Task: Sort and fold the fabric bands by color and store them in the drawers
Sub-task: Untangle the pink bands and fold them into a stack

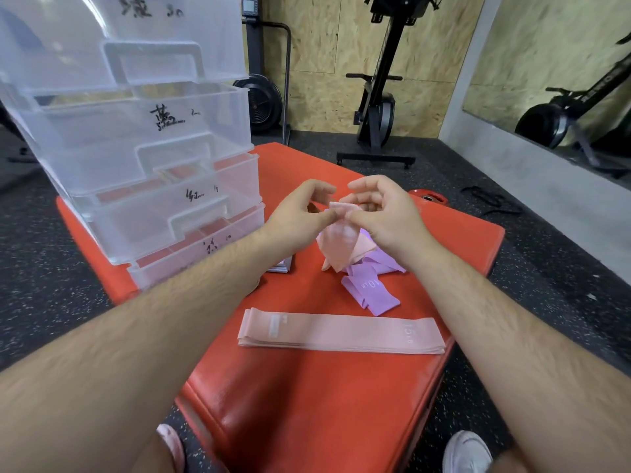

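Both arms reach forward over the red padded mat [307, 404], left hand [297, 213] and right hand [379, 213] each pinching the top edge of a peach-pink fabric band [341, 244] between them.

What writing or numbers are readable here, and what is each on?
"蓝", handwritten on the second drawer; the number beside it is unclear.
"10 LB" on the purple band.
"15 LB" on the flat pink band; its white patch is blurred.
Unreadable scrawl: top drawer, third drawer, bottom drawer.
Nothing legible on the held pink band.
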A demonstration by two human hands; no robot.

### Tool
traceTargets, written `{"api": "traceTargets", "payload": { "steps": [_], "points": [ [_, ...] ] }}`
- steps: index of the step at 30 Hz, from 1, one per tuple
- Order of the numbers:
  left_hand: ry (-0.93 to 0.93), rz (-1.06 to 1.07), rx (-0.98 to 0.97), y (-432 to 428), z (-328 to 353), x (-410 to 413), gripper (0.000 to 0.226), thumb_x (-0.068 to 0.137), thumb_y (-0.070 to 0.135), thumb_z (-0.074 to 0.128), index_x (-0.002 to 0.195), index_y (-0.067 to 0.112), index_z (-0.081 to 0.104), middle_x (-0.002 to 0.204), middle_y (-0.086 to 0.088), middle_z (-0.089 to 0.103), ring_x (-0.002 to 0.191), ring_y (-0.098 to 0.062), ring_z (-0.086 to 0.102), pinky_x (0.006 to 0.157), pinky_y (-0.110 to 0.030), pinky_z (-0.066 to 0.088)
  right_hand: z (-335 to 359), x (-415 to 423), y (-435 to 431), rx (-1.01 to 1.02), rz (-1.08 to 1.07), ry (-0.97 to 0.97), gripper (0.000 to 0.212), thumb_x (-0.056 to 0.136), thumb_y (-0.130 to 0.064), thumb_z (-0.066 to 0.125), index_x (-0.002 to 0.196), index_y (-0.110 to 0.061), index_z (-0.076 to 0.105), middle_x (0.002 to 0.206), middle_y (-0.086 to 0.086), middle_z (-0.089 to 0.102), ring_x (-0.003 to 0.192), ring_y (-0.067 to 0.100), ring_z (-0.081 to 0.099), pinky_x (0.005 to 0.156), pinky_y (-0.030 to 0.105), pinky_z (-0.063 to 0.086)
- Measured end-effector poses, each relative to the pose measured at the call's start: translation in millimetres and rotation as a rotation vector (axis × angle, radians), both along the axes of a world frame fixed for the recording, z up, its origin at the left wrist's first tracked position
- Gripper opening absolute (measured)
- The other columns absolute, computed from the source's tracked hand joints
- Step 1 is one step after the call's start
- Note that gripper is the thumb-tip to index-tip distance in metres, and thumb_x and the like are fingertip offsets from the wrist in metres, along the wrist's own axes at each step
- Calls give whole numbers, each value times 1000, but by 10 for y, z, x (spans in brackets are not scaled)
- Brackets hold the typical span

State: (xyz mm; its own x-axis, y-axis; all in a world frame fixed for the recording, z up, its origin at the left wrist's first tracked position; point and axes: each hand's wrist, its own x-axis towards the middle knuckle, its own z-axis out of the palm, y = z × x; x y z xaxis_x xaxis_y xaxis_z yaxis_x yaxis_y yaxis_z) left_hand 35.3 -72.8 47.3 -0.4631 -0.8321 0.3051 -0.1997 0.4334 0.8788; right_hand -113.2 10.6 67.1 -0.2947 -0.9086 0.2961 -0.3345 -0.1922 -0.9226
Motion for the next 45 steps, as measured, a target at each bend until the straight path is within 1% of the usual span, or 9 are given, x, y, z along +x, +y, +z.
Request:
{"api": "traceTargets", "payload": {
  "steps": [5, 9, 14, 21, 26, 30, 36, 41, 45],
  "points": [
    [50, 3, -7, 17, 22, 21, 1, 91, 17, 68, 90, 17, 68, 85, -6, 73, 74, -13, 65, 71, -37, 53, -63, -49, -47, 39, -11, 43, 37, 87, -13, 73, 122, -17, 60, 109, 2, 71, 91, 8, 60, 73, 12, 49],
    [88, 10, 14, 23, 60, 44, 3, 91, 15, 65, 92, 17, 65, 84, -11, 70, 69, -16, 63, 68, -42, 56, -142, -39, -66, 124, 32, 105, 10, 94, -11, 66, 103, -13, 66, 97, 14, 73, 83, 13, 64, 72, 23, 48],
    [0, -16, -28, 64, 132, 71, 15, 84, 33, 76, 92, 20, 72, 79, 3, 70, 65, -1, 58, 60, -20, 47, -83, 37, -32, 120, 90, 113, 12, 92, -2, 60, 94, -13, 65, 84, 9, 65, 72, 12, 57, 64, 18, 45],
    [160, -17, 54, 65, 247, 179, 23, 89, 27, 72, 91, 5, 67, 79, -10, 61, 60, -16, 55, 52, -29, 47, -45, 21, 35, 243, 247, 39, 27, 90, -11, 72, 109, 0, 57, 99, 28, 71, 85, 41, 73, 74, 51, 58],
    [234, 90, 99, 88, 291, 307, 29, 92, 28, 69, 95, 0, 63, 80, -10, 64, 55, -18, 55, 51, -25, 46, -96, -85, 81, 297, 230, 231, 23, 88, -8, 74, 104, -1, 59, 96, 15, 75, 79, 22, 75, 69, 32, 60],
    [261, 159, 120, 80, 292, 436, 31, 93, 29, 67, 98, -1, 61, 78, -8, 65, 54, -18, 55, 55, -30, 48, -174, -306, 103, 352, 150, 492, 20, 86, -18, 76, 91, -7, 60, 98, 13, 70, 81, 22, 64, 78, 38, 52],
    [298, 249, 123, 94, 222, 705, 21, 92, 30, 68, 89, 9, 65, 81, -7, 68, 67, -24, 59, 57, -29, 48, -130, -698, 315, 429, 87, 510, 14, 84, -16, 78, 92, -20, 66, 79, -6, 66, 68, 9, 59, 64, 26, 49],
    [243, 315, 174, 129, 135, 933, 18, 88, 31, 71, 78, 17, 64, 73, 0, 70, 64, -22, 59, 62, -34, 50, -96, -943, 609, 533, 108, 494, 15, 84, -13, 78, 97, -11, 70, 76, -4, 66, 62, 4, 57, 56, 12, 43],
    [192, 299, 295, 248, 1, 1020, 17, 87, 18, 72, 76, 11, 62, 73, -7, 65, 54, -18, 58, 52, -28, 51, -144, -1045, 805, 577, 116, 388, 9, 92, -5, 67, 101, -5, 68, 84, 8, 70, 69, 14, 63, 62, 21, 52]
  ]
}}
